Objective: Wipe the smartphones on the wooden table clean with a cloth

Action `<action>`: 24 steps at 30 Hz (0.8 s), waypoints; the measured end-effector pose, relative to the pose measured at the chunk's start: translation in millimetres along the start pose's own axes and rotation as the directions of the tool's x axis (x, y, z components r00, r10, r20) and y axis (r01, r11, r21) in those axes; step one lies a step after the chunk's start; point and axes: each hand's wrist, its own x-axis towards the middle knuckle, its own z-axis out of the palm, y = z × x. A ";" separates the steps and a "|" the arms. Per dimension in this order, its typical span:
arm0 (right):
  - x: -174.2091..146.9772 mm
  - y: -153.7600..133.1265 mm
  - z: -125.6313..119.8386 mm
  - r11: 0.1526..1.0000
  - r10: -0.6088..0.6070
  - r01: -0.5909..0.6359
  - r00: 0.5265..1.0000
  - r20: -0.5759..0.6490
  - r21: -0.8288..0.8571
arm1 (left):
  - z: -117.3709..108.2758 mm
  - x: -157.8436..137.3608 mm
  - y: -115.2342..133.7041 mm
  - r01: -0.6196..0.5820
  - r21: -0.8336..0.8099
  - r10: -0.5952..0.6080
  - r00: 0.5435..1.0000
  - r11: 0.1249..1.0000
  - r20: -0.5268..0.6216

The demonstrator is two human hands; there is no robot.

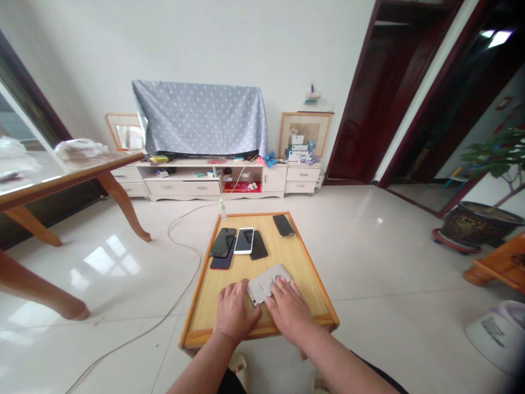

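Note:
A silvery-white smartphone [262,285] lies back up near the front of a small wooden table [305,273], tilted at an angle. My left hand [235,312] grips its left end, with the thumb by the lower corner and the fingers at the upper edge. Over the right part of its back, my right hand [289,306] presses with curled fingers. A small greyish thing shows at those fingertips, too small to make out. Beyond the hands lie a white phone [245,241], a dark phone [223,242] on top of a blue one [221,261], and a black phone [259,246].
Another black phone [284,225] is at the table's far right. A small clear bottle [222,209] stands at the far left corner. A cable [186,246] runs over the floor on the left, near a bigger wooden table [123,205]. A white bucket [498,334] stands at right.

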 end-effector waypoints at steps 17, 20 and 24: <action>7.4 -25.7 8.6 0.974 -0.201 0.195 0.979 0.039 0.117 | -1.9 0.1 0.7 -0.011 -0.017 0.012 1.000 1.000 0.023; 21.2 -24.7 6.9 0.991 -0.105 0.102 0.994 0.029 0.085 | -2.6 -0.5 2.7 0.019 -0.013 -0.019 1.000 1.000 0.005; 32.7 -28.1 15.2 0.996 -0.069 0.070 0.997 -0.018 0.060 | -4.4 -1.5 3.3 0.018 -0.020 -0.018 1.000 1.000 -0.006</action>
